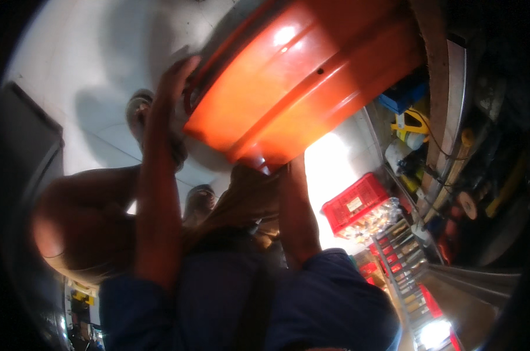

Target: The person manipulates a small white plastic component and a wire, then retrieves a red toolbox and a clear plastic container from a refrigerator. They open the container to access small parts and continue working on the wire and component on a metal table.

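Note:
A large glossy orange panel (pixel 288 82) with long raised ridges and a small dark hole fills the upper middle. It is tilted, and a dark rim runs along its left side. My left hand (pixel 180 75) is at that rim, its fingers bent over the edge and somewhat blurred. My right forearm (pixel 297 216) reaches up to the panel's lower edge, where the hand goes out of sight behind it. My bent knee (pixel 48 234) is at the left, and a sandalled foot (pixel 141 111) shows beyond my left arm.
At the right, a red plastic crate (pixel 355 202) stands by a clear bag of small pieces (pixel 376 219). Beyond them are a rack of small parts (pixel 402 257), a yellow tool (pixel 414 123), a blue box (pixel 402 99) and cables. Pale floor (pixel 110 137) lies at the left, beside a dark flat panel (pixel 31 140).

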The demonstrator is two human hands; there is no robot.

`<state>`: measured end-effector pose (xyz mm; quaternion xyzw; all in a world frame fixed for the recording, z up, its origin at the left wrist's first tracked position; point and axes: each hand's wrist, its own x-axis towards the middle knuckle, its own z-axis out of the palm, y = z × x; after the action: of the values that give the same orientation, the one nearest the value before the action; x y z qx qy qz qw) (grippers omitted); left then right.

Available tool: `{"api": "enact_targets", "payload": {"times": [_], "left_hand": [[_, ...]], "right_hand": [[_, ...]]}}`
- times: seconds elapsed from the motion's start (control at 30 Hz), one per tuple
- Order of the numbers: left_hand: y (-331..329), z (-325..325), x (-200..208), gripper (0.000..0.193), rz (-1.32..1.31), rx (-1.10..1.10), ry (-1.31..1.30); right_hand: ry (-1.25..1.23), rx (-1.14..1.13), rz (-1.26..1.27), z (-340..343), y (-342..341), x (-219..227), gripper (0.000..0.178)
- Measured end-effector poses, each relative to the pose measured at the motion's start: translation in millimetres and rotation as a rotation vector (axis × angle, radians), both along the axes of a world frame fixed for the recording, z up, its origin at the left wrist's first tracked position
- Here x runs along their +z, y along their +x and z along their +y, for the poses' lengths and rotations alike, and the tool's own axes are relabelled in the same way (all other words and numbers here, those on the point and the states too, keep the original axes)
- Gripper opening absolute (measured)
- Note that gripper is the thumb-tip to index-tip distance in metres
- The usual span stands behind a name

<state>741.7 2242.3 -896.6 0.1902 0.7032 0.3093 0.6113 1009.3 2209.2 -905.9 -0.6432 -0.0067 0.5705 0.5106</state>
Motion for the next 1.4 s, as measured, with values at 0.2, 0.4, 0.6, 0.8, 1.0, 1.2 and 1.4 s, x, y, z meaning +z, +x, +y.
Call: {"api": "enact_targets", "payload": {"times": [0.2,0.4,0.6,0.8,1.0,1.2,1.4], "left_hand": [[45.6,-46.7,26.2,0.052,-0.67,1.173,0.001],[54.9,-39.8,-17.5,0.039,-0.796,0.902,0.322],[50.8,2.2,-44.6,0.037,-1.135,0.9,0.471],[62.6,46.0,-21.7,0.05,-1.057,0.864,0.286],[90.4,91.7,21.2,0.057,-0.796,0.942,0.241],[122.5,180.1,31.7,0.059,-0.916,0.945,0.225],[172.2,245.2,15.7,0.049,-0.648,1.102,0.233]], "right_hand": [[-0.009,0.019,-0.005,-13.8,-0.9,8.1,0.043],[0.017,0.017,-0.022,11.8,4.5,10.2,0.044],[0.035,0.021,-0.032,48.2,10.3,12.1,0.045],[0.063,0.03,-0.034,71.3,12.2,12.4,0.046],[0.103,0.052,-0.047,106.6,31.6,21.0,0.047],[0.134,0.126,-0.089,159.1,66.1,32.8,0.048],[0.119,0.157,-0.021,138.4,84.0,66.8,0.049]]}}
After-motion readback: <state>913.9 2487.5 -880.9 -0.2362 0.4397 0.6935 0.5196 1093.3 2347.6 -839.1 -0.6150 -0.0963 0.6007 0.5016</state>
